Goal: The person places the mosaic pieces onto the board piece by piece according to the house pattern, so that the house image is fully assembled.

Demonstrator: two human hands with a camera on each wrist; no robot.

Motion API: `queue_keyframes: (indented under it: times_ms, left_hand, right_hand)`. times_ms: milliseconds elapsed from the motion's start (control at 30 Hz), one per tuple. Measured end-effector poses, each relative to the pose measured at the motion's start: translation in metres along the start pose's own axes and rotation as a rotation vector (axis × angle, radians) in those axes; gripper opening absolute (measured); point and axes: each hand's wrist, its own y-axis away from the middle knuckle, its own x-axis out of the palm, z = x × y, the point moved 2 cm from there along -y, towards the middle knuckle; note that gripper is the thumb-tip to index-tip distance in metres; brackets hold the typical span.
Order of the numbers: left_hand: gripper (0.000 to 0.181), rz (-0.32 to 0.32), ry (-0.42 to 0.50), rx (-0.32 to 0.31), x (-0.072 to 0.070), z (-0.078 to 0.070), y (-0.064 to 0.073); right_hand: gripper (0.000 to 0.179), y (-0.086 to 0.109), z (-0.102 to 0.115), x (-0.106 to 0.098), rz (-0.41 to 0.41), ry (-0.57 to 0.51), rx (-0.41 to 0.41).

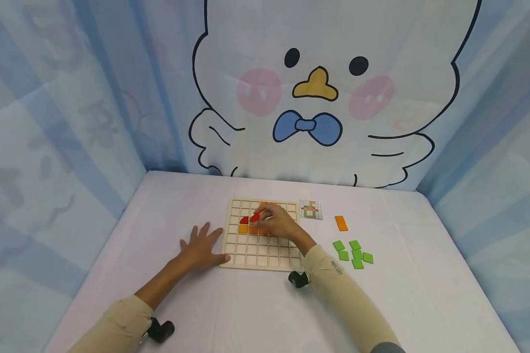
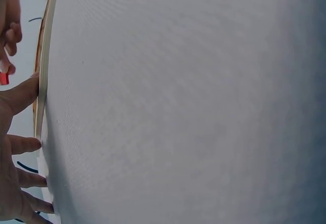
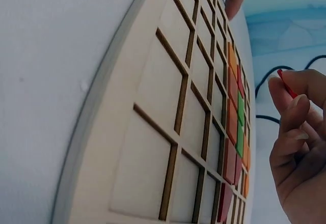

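A wooden grid board (image 1: 265, 262) lies on the table, with coloured tiles set in some of its squares. Between thumb and fingers my right hand (image 1: 277, 221) pinches a small red tile (image 3: 288, 84), held above the board's upper part. Beneath that hand are an orange-yellow tile (image 1: 243, 229), a red tile (image 1: 245, 220) and others, partly covered; green tiles (image 3: 240, 127) show in the right wrist view. My left hand (image 1: 199, 251) has its fingers spread on the table, its thumb touching the board's lower left edge.
A small pattern card (image 1: 311, 210) lies beside the board's upper right corner. Farther right are a loose orange tile (image 1: 341, 223) and several loose green tiles (image 1: 357, 254). A curtain (image 1: 309, 162) with a cartoon bird hangs behind the white table (image 1: 424, 274).
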Motion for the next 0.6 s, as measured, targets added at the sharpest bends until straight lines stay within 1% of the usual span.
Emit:
queue_keyframes:
  times_ms: [167, 333, 500, 600]
  left_hand:
    - [0.088, 0.002, 0.001, 0.006, -0.001, 0.0, 0.0]
    - [0.088, 0.005, 0.005, 0.017, -0.002, 0.0, 0.001]
    - [0.087, 0.008, 0.01, 0.021, -0.003, 0.001, 0.001]
    - [0.087, 0.011, 0.017, 0.019, -0.003, 0.001, 0.001]
  right_hand:
    - [0.029, -0.007, 0.001, 0.016, 0.001, 0.033, 0.025]
    - [0.023, -0.014, 0.002, 0.029, -0.001, 0.097, 0.004]
    - [0.024, -0.021, 0.004, 0.04, 0.007, 0.155, -0.015]
    - [0.026, -0.023, 0.006, 0.045, 0.013, 0.194, -0.001]
